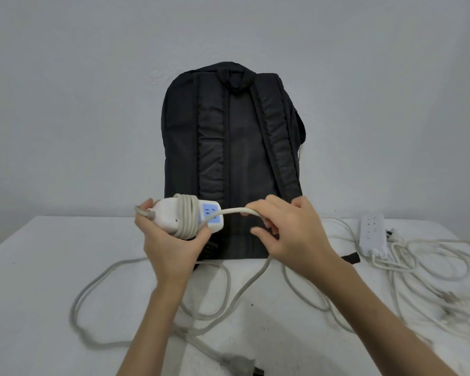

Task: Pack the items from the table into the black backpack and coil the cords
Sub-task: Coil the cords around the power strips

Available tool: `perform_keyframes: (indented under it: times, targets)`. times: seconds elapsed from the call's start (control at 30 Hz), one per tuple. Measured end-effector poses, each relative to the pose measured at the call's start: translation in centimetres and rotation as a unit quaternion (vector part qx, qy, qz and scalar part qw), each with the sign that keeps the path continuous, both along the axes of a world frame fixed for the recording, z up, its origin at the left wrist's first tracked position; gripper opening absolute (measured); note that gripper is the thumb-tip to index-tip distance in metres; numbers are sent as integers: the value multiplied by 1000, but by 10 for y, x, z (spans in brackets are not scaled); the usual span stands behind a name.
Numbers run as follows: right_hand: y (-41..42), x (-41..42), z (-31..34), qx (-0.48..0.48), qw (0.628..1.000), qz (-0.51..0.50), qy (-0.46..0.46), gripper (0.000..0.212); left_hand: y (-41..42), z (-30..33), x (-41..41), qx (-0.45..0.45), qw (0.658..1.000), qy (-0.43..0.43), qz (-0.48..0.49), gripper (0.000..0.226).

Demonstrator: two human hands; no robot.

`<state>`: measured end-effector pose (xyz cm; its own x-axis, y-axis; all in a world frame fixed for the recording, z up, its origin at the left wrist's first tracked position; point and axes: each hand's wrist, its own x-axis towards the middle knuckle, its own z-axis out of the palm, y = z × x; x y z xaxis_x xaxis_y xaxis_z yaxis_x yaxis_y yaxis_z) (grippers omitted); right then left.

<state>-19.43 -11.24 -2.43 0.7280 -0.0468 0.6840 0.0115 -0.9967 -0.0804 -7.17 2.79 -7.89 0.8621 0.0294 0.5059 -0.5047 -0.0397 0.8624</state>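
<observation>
— How many power strips do you count?

— Two. Nearest, the plug (243,365) of the first strip's cord lies at the table's (38,294) front edge, with the cord (98,280) looping loose across the white top. Above it, the left hand (168,245) grips the blue-faced power strip (190,217), several turns of cord wound round its body. The right hand (288,234) pinches the same cord just beside the strip.

— And the second?

— The white power strip (372,234) lies flat to the right, its own cord tangle (432,280) heaped near it.

— The bag?

— One black backpack (231,147) stands upright against the wall (65,90), straps facing us, behind both hands, which cover its lower part.
</observation>
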Motion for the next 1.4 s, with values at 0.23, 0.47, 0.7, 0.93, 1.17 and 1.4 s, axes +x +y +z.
perform_keyframes:
  times: [0.23, 0.47, 0.7, 0.93, 1.17, 1.4]
  targets:
    - [-45, 2, -20, 61, 989, -136, 2, 48, 13, 12, 8, -7, 1000, 19, 23, 95]
    - [-70, -5, 4, 643, 758, 106, 22, 9, 28, 16, 25, -1, 997, 77, 18, 91]
    - [-85, 9, -1, 498, 866, 40, -3, 7, 37, 23, 28, -27, 981, 144, -124, 96]
    - [-90, 32, -26, 336, 930, -139, -60, 16, 25, 31, 9, -66, 928, 174, -322, 78]
    - [-42, 41, -105, 19, 978, -176, -108, 48, 11, 30, 2, -229, 905, 208, -293, 64]
    - [25, 32, -144, -28, 994, -49, -94, 52, -6, 3, 5, -320, 900, 282, -86, 54]
